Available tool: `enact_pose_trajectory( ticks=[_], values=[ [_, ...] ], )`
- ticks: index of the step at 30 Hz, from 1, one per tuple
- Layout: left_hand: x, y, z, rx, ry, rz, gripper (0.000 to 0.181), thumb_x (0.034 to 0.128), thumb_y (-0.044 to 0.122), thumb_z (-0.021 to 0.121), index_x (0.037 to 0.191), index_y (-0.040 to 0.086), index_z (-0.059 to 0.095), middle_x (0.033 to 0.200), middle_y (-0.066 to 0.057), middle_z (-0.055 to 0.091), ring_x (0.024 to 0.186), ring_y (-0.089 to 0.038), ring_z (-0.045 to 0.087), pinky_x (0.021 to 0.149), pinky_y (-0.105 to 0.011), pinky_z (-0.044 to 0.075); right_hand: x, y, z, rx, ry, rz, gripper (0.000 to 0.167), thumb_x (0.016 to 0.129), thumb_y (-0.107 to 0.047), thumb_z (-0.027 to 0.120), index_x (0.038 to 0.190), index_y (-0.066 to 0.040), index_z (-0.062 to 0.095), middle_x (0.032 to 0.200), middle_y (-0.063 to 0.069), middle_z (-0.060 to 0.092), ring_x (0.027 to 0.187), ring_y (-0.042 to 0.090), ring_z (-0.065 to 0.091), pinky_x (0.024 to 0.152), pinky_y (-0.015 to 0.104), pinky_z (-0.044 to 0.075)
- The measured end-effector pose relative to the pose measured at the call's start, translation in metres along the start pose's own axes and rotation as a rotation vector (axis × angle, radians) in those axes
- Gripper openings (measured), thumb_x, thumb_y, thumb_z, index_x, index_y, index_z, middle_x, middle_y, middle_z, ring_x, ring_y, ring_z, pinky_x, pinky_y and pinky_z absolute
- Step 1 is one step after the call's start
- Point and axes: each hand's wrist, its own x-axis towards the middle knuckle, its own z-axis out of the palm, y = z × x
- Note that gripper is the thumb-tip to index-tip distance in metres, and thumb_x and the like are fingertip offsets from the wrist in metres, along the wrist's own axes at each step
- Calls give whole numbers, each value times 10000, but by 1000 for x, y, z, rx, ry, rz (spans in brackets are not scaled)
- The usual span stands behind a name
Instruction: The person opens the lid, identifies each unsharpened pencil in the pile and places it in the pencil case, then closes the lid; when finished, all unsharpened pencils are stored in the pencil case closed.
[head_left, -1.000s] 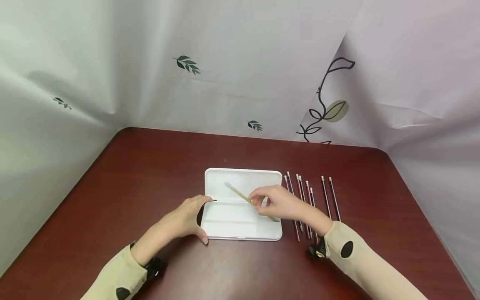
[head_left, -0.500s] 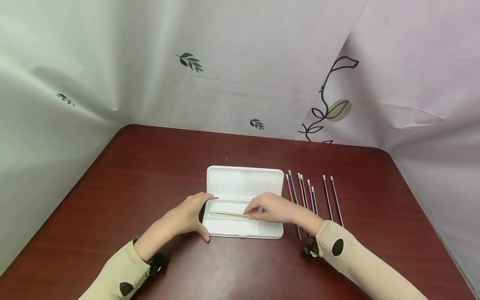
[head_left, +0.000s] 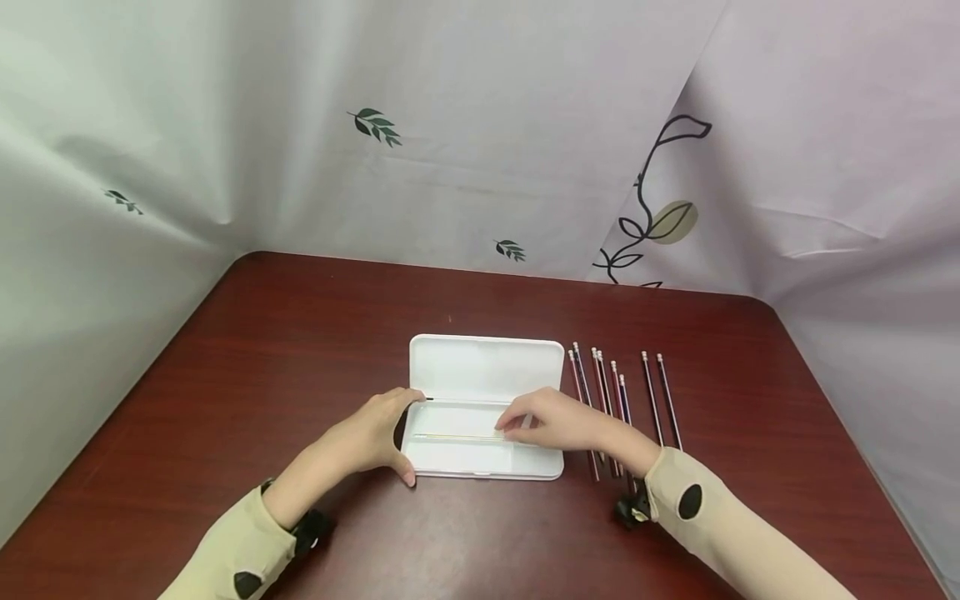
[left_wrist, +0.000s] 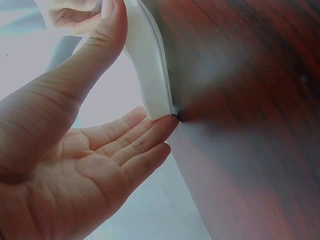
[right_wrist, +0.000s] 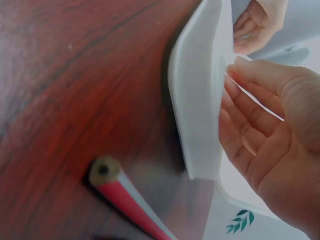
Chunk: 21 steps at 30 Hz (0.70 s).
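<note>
A white case [head_left: 465,460] lies with its lid raised at the back. The left hand [head_left: 372,433] grips its left end, thumb on the front edge and fingertips by the hinge; in the left wrist view this hand [left_wrist: 95,150] spans the case's end [left_wrist: 150,65]. A thin yellowish stick [head_left: 453,437] lies lengthwise inside the case. The right hand [head_left: 551,419] pinches near the stick's right end, which its fingers hide. In the right wrist view the thumb and fingertips of this hand [right_wrist: 280,120] meet just inside the case wall [right_wrist: 197,100].
Several pencils with pale ends lie right of the case, under or beside the right forearm; two more [head_left: 669,400] lie farther right. One red and white pencil [right_wrist: 135,205] shows close up in the right wrist view. A patterned cloth [head_left: 450,167] hangs behind the table [head_left: 315,333].
The right hand has lowered the stick from a slanted position above the case to lie level within it. The left hand has kept its grip on the case's left end.
</note>
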Motion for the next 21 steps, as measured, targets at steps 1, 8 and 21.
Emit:
enact_pose_trajectory(
  ticks=[1, 8, 21],
  values=[
    [0, 0, 0, -2, 1, 2, 953, 370, 271, 933, 1169, -40, 519, 1134, -174, 580, 1034, -327, 558, 892, -463, 451, -3, 1, -2, 9, 14, 1, 167, 885, -154, 626, 1021, -97, 705, 920, -48, 690, 811, 5, 598, 715, 184, 500],
    [-3, 0, 2, -8, 8, 13, 957, 370, 285, 931, 1169, -41, 516, 1133, -168, 578, 1040, -310, 554, 891, -457, 452, -32, 8, -15, 83, 132, 29, 181, 891, -180, 623, 1029, -95, 703, 948, -42, 698, 779, 20, 604, 702, 216, 508],
    [1, 1, 0, 16, 6, 15, 954, 356, 254, 935, 1156, -61, 520, 1127, -188, 580, 1030, -330, 560, 897, -458, 450, -82, 33, -23, 96, 395, 403, 188, 815, -236, 711, 961, -118, 711, 818, -53, 690, 730, 68, 628, 632, 248, 487]
  ],
)
